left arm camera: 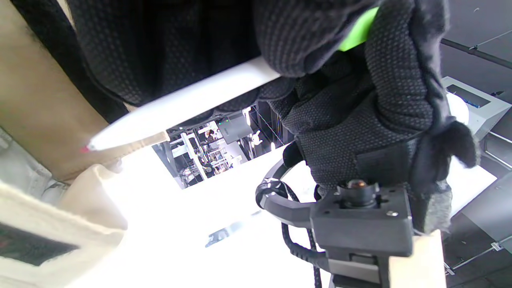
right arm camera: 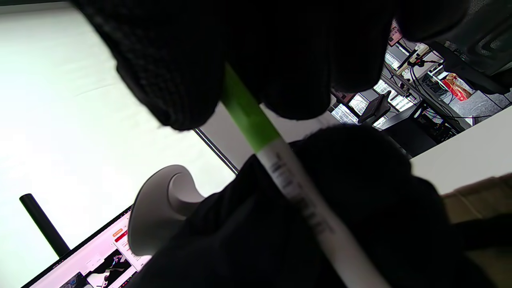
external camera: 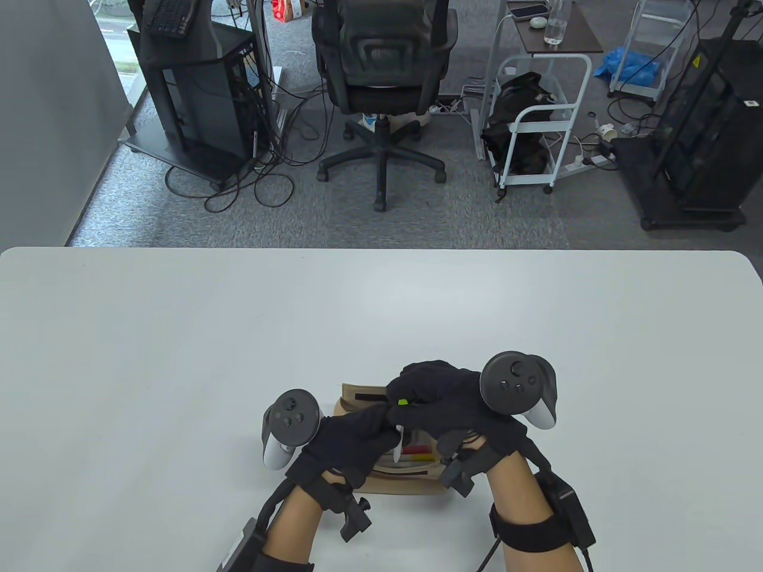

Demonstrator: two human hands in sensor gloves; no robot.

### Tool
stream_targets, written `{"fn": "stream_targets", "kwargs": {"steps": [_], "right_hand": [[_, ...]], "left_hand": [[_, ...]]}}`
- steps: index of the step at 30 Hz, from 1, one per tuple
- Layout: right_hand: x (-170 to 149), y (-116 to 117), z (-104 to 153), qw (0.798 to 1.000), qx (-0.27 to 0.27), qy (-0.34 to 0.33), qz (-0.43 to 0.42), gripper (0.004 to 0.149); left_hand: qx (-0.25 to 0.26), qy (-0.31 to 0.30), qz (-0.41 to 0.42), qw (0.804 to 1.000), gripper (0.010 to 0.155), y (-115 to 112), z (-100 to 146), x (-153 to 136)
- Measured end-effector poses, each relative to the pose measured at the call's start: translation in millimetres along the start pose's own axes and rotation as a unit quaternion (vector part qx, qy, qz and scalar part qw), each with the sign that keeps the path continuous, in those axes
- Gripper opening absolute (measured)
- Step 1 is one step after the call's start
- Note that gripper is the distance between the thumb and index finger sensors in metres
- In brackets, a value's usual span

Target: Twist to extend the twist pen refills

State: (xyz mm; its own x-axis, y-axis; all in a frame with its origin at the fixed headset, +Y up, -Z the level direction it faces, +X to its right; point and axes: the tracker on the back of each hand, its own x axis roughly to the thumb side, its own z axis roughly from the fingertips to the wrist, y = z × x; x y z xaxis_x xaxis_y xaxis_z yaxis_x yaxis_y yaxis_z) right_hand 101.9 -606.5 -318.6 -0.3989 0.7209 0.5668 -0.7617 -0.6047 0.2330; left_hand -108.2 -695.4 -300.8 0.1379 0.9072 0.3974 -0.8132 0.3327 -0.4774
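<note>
Both gloved hands hold one twist pen [external camera: 400,426] above a tan pencil case [external camera: 357,400] near the table's front edge. The pen has a white barrel [left arm camera: 180,106] and a green upper part [right arm camera: 246,114]. My left hand [external camera: 351,438] grips the white barrel. My right hand [external camera: 438,402] grips the green end [external camera: 403,401]. In the left wrist view a red refill tip [left arm camera: 85,149] shows at the barrel's pointed end. Printed lettering runs along the white barrel in the right wrist view [right arm camera: 300,192].
The open case holds other pens, a red and a yellow one [external camera: 417,457] among them. The white table [external camera: 238,333] stretches far and to both sides. An office chair [external camera: 381,77] and carts stand on the floor beyond it.
</note>
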Motion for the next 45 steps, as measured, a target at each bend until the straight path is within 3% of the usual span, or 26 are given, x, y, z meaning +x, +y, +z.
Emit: {"fn": "stream_targets", "kwargs": {"steps": [14,17,22,26,30,33,38,45], "right_hand": [[3,0,1,0.999,-0.027,-0.008,0.026,0.050],[8,-7,4,0.998,-0.052,-0.015,0.037,0.050],[16,-35,16,0.987,-0.124,0.009,0.099,0.051],[9,-53,25,0.958,-0.172,0.093,0.208,0.052],[-12,-61,29,0.898,-0.152,0.237,0.338,0.051],[-37,-61,29,0.876,-0.127,0.309,0.348,0.051],[-80,-51,28,0.837,-0.077,0.395,0.370,0.051],[-124,-25,25,0.805,-0.014,0.439,0.399,0.053]], "left_hand": [[0.012,0.001,0.003,1.000,0.050,0,1,0],[0.032,-0.008,-0.006,0.999,0.052,5,3,6],[0.077,-0.015,-0.093,0.993,0.055,26,13,21],[0.092,0.009,-0.156,0.983,0.056,45,31,21],[0.108,0.045,-0.207,0.971,0.057,65,53,17],[0.118,0.063,-0.238,0.962,0.057,73,66,9],[0.140,0.066,-0.222,0.963,0.059,75,77,-15],[0.128,0.079,-0.270,0.951,0.061,72,79,-20]]}}
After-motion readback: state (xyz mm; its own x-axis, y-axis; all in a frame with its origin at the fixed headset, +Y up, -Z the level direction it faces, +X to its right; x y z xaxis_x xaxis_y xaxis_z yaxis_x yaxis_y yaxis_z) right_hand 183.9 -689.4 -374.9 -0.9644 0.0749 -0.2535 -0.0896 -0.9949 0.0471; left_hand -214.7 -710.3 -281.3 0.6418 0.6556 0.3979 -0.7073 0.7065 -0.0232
